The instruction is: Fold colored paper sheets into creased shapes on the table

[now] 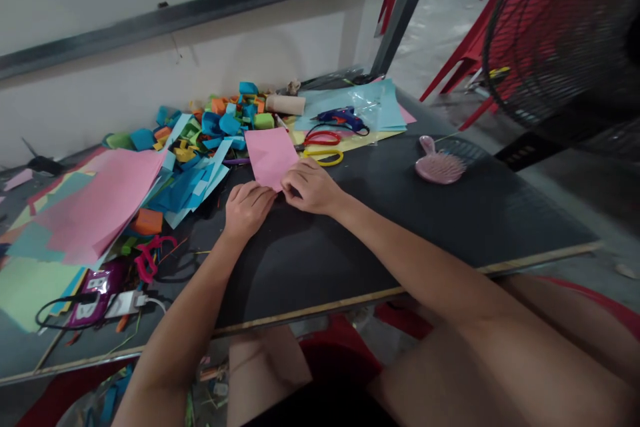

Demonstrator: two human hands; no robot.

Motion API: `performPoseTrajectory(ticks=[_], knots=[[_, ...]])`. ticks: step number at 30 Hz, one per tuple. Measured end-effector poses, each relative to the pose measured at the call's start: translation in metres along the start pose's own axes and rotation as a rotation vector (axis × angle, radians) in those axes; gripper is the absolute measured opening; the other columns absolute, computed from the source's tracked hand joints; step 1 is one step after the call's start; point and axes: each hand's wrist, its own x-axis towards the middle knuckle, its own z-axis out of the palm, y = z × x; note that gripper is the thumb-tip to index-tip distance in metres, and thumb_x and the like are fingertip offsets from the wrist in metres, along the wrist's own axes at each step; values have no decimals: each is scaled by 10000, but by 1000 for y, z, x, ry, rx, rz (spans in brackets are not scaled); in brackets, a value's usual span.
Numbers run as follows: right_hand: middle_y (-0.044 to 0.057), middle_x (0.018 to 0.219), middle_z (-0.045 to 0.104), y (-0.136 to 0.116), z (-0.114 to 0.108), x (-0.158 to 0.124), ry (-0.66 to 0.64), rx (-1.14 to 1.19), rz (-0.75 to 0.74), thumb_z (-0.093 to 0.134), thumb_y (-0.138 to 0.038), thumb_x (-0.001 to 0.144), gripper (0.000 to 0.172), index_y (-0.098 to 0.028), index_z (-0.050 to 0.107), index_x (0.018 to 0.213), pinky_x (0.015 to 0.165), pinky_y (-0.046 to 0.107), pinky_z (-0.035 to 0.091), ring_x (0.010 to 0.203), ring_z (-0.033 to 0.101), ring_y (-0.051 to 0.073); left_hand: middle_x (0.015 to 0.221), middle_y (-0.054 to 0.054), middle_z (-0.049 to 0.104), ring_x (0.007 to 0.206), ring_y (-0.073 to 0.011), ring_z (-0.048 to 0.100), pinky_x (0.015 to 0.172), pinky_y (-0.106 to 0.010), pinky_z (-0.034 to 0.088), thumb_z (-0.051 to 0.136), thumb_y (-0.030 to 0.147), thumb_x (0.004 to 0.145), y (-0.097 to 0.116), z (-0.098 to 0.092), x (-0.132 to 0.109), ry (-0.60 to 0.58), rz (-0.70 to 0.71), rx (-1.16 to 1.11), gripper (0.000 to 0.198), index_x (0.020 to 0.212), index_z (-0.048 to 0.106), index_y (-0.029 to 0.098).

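A small sheet of pink paper [271,152] stands between my two hands over the dark table. My left hand [247,209] pinches its near left edge, fingers closed. The thumb and fingers of my right hand [311,185] are closed on the lower right corner of the same sheet. Just past the right hand lie scissors with yellow handles [327,159] and another pair with red handles [324,139]. Cut blue paper strips [193,187] spread to the left of the sheet.
Folded coloured paper pieces [220,121] pile along the wall, beside a cardboard tube [285,104]. A blue glue gun [343,119] rests on light blue sheets [385,97]. Large pink paper [105,200] and a purple device [97,290] lie left. A hairbrush [439,167] and fan [560,47] are right.
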Motion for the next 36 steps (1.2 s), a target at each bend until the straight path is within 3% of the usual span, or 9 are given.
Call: performPoseTrajectory(ticks=[3, 9, 15, 21, 26, 29, 32, 36], knots=[[37, 781, 624, -4, 0, 3, -72, -62, -50, 460, -115, 878, 140, -222, 513, 803, 833, 363, 381, 795, 539, 205, 872, -44, 777, 912, -201, 680, 780, -349, 482, 586, 221, 929, 2, 1, 0, -36, -5, -1, 166, 903, 749, 206], [35, 745, 595, -2, -2, 5, -84, -46, -54, 479, -84, 818, 132, -212, 509, 798, 807, 352, 375, 776, 518, 206, 888, -47, 770, 945, -200, 662, 789, -349, 459, 570, 193, 934, 5, -2, 1, -41, -27, -65, 172, 921, 741, 208], [31, 764, 563, 12, -13, 3, -154, 73, 132, 504, -91, 768, 148, -226, 447, 789, 777, 354, 386, 753, 492, 202, 883, -39, 776, 930, -201, 654, 805, -351, 444, 603, 230, 928, -2, -7, 3, -12, -92, -47, 131, 924, 732, 208], [25, 773, 558, 51, -15, -18, -110, 90, 286, 530, -121, 710, 197, -248, 396, 779, 782, 380, 418, 791, 532, 223, 865, -47, 772, 914, -218, 645, 810, -361, 451, 593, 264, 929, -22, -9, -2, 43, -159, 18, 149, 925, 737, 225], [31, 806, 576, 74, -17, -33, 17, 56, 454, 543, -146, 703, 192, -255, 424, 809, 815, 429, 441, 792, 552, 232, 912, -47, 756, 916, -214, 626, 879, -384, 469, 506, 249, 960, -32, -10, -1, 66, -272, -59, 222, 877, 711, 230], [39, 841, 610, 62, -12, -29, 7, 133, 450, 535, -152, 730, 185, -244, 484, 883, 829, 427, 453, 816, 578, 230, 933, -56, 716, 990, -212, 584, 918, -390, 454, 430, 180, 961, -24, -7, 1, 28, -267, -104, 324, 766, 683, 237], [46, 859, 643, 39, -3, -21, -53, 240, 396, 538, -179, 777, 198, -226, 538, 969, 842, 412, 465, 844, 603, 225, 966, -72, 650, 1039, -225, 526, 892, -392, 443, 460, 162, 921, -10, -3, 2, 51, -328, -108, 307, 691, 651, 231], [104, 1138, 660, 11, -3, -5, -69, 340, 303, 595, -357, 864, 313, -215, 548, 1139, 976, 456, 436, 1087, 594, 262, 965, -85, 571, 938, -211, 520, 790, -367, 459, 461, 268, 939, -2, -11, 11, 148, -435, -262, 311, 654, 573, 211]])
